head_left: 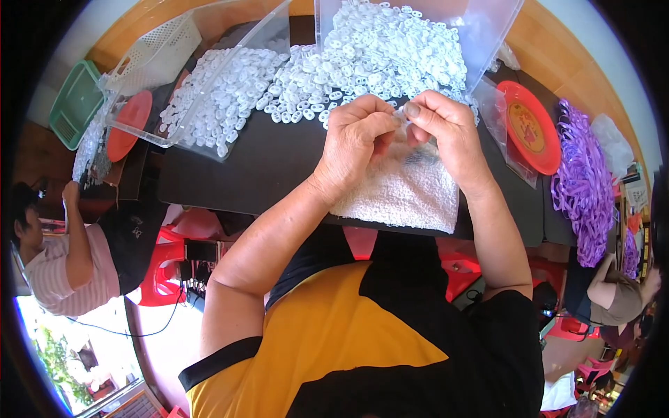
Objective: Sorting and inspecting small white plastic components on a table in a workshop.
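Head view: Two bare hands meet above a dark tabletop [216, 182], working at a small white piece [401, 113] too tiny and too covered by fingers to make out fully. The left hand [357, 136] is curled, its thumb and forefinger pinched together at the piece; the right hand [446, 129] closes on it from the other side, thumb uppermost. Below them, a white terry cloth [404, 198] lies along the tabletop's near edge. Just beyond the hands spreads a heap of white plastic oval links [303, 80], each pierced with holes, between a clear plastic bin [143, 135] at left and a translucent bin [492, 31] at the far side, both holding more of them. To the right sit a red plate [550, 159] with a printed center and a thick bundle of purple ribbons [577, 184]. At far left, beside a green basket [57, 115] and a white perforated basket [155, 59], a co-worker [73, 268] in a striped shirt raises an arm.
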The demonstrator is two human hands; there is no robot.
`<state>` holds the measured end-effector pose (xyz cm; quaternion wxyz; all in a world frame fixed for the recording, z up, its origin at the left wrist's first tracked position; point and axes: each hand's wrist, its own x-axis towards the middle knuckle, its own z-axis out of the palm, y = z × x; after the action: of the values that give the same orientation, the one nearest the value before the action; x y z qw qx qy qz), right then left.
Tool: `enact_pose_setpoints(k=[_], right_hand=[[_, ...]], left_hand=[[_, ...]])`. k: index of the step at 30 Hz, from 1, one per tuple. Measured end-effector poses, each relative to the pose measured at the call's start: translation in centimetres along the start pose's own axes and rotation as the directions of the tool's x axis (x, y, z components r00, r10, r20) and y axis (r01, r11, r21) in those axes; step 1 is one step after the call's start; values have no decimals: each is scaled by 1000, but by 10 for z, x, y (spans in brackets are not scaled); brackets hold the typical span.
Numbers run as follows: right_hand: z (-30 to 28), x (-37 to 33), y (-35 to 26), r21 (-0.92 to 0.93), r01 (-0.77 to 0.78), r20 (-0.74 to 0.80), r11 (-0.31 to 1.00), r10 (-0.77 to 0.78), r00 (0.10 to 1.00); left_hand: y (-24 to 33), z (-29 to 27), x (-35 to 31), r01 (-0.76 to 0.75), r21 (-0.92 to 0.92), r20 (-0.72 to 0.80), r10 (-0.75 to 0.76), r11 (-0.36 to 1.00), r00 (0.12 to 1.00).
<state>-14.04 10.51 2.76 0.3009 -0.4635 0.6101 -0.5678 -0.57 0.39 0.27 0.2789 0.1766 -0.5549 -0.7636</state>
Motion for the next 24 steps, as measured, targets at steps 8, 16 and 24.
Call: enact_pose_setpoints(k=[8,16,24], right_hand=[[-12,3,0,128,-74,42,989,70,997],[-19,2,-3,242,-161,178,957,119,977],[-15,0,-4,213,-123,157,969,91,983]], left_hand=[[3,6,-1,-46,-19,-32,46,999,998],[6,7,-4,-187,22,121,183,982,976],[-1,7,-4,-267,-22,121,267,964,956]])
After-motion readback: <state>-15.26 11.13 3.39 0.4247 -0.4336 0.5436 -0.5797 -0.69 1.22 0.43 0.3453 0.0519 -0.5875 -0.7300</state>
